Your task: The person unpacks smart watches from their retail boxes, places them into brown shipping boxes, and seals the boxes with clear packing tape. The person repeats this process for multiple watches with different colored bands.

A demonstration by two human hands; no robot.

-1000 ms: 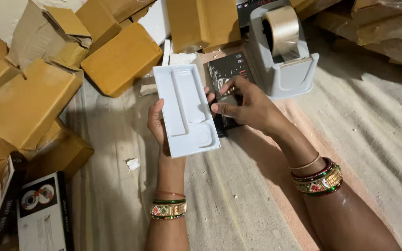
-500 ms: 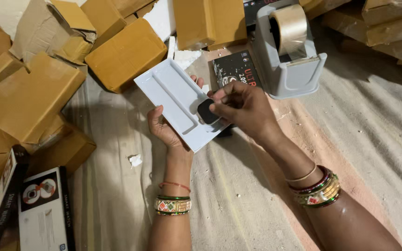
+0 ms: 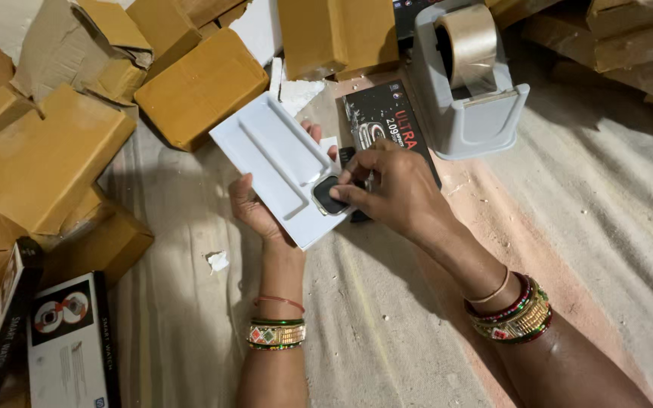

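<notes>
Tray runs diagonally, right hand pressing watch in.

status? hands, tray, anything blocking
Left hand under white tray. Right hand presses black watch body onto tray. Tape dispenser beyond, not blocking.

1. A grey tape holder with a roll of clear tape stands on the cloth.
2. Brown cardboard boxes lie far left of it.
3. A white scrap lies left and below it.
4. A white printed box sits lower still, far left.
</notes>
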